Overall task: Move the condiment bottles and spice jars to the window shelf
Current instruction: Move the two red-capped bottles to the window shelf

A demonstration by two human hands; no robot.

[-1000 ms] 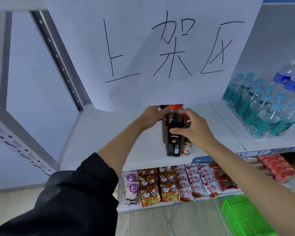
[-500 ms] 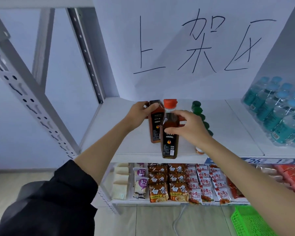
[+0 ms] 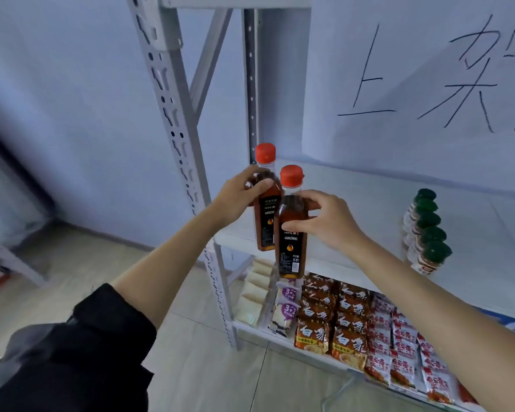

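Two brown condiment bottles with red caps and black labels are lifted off the white shelf (image 3: 354,203). My left hand (image 3: 238,197) grips the far bottle (image 3: 266,221) around its shoulder. My right hand (image 3: 324,221) grips the near bottle (image 3: 290,245) just below its neck. Both bottles are upright and side by side in front of the shelf's left end. A row of several spice jars with green lids (image 3: 427,233) stands on the same shelf to the right.
A perforated white shelf post (image 3: 173,114) rises just left of the bottles. A large paper sign with handwriting (image 3: 428,78) hangs above the shelf. Instant noodle packets (image 3: 339,325) and snack packs fill the lower shelf. Tiled floor (image 3: 72,278) lies to the left.
Both bottles have come up and left off the shelf with my hands, toward the shelf's left post. My view has swung left, so the water bottles are out of sight.
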